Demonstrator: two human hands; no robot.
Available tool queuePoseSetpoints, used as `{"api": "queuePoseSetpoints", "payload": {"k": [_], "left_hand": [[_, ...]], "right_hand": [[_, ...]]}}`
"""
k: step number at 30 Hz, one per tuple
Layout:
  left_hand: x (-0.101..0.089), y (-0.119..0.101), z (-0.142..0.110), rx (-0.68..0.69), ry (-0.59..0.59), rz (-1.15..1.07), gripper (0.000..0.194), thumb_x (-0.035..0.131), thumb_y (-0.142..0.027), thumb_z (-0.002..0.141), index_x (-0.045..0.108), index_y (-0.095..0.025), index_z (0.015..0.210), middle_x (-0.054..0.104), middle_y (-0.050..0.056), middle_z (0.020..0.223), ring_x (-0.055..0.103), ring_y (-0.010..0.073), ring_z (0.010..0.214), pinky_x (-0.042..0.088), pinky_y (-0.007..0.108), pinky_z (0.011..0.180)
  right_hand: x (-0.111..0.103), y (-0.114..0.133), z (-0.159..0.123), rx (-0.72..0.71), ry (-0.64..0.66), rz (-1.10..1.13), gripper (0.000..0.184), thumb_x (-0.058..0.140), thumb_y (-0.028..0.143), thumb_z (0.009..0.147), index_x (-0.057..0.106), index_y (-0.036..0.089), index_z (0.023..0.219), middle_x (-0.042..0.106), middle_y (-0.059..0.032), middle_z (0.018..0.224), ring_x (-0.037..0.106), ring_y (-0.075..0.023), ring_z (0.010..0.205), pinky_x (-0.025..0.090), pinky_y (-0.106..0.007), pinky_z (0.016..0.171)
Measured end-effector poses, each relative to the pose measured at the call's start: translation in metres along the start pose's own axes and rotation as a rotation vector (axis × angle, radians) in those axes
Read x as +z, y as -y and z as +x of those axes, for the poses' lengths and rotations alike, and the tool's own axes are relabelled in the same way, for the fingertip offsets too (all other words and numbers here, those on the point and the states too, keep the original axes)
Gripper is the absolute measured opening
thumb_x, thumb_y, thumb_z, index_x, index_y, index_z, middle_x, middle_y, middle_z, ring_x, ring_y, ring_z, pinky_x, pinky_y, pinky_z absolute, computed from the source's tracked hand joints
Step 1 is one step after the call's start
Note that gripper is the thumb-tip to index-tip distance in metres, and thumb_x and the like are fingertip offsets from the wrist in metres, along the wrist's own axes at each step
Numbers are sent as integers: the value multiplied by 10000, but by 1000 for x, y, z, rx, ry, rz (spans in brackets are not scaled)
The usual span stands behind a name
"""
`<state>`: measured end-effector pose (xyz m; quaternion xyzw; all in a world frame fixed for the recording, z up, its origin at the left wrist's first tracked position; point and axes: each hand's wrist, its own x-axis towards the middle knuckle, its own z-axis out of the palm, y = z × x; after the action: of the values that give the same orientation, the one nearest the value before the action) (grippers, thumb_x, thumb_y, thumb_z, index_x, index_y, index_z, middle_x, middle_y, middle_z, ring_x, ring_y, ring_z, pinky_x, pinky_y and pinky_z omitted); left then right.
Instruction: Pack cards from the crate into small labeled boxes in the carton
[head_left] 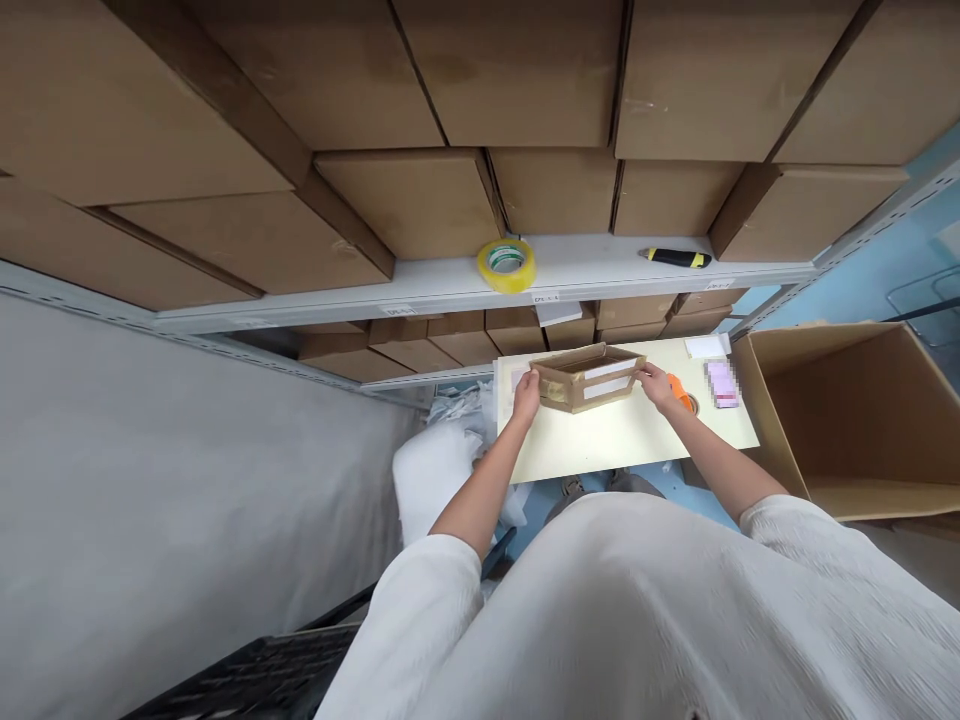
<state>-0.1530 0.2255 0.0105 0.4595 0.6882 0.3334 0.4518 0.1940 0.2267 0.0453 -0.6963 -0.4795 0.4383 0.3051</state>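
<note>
Between my two hands is a small cardboard box [574,385], its top open and its walls slanted. White label strips run along one side, and shiny tape covers part of the other. My left hand [526,395] pinches the box's left end. At the right corner, the fingers of my right hand [655,386] are closed on the box edge. An orange tape dispenser [680,393] lies just beyond my right hand, partly hidden by it. The pale yellow tabletop [555,455] is beneath the box.
A big open carton [780,420] stands right of the table, near a pink pack [721,384]. The shelf [450,275] ahead bears stacked cartons, a yellow tape roll [507,265] and a box cutter [675,258]. White foam wrap [435,470] is heaped at left.
</note>
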Motion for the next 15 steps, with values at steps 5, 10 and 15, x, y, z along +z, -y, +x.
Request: {"api": "queuePoseSetpoints", "payload": {"k": [5, 10, 15], "left_hand": [[-3, 5, -15, -28, 17, -105, 678, 483, -742, 1082, 627, -234, 1507, 725, 144, 1495, 637, 314, 1447, 528, 396, 1130], [-2, 4, -20, -38, 133, -157, 678, 533, -683, 1086, 517, -316, 1656, 706, 116, 1541, 620, 295, 1483, 573, 395, 1071], [0, 1, -21, 8, 176, -110, 659, 635, -585, 1055, 547, -320, 1652, 683, 100, 1577, 642, 286, 1445, 572, 407, 1103]], "right_hand": [[7, 3, -20, 47, 8, 124, 481, 451, 385, 899, 761, 238, 1237, 791, -86, 1222, 729, -257, 1101, 595, -383, 969], [4, 7, -36, 44, 116, 137, 451, 479, 483, 977, 779, 226, 1193, 795, -96, 1130, 737, -245, 1072, 615, -379, 936], [1, 11, -45, 23, 249, 164, 366, 665, 524, 939, 759, 231, 1137, 790, -85, 1152, 742, -241, 1078, 621, -380, 944]]}}
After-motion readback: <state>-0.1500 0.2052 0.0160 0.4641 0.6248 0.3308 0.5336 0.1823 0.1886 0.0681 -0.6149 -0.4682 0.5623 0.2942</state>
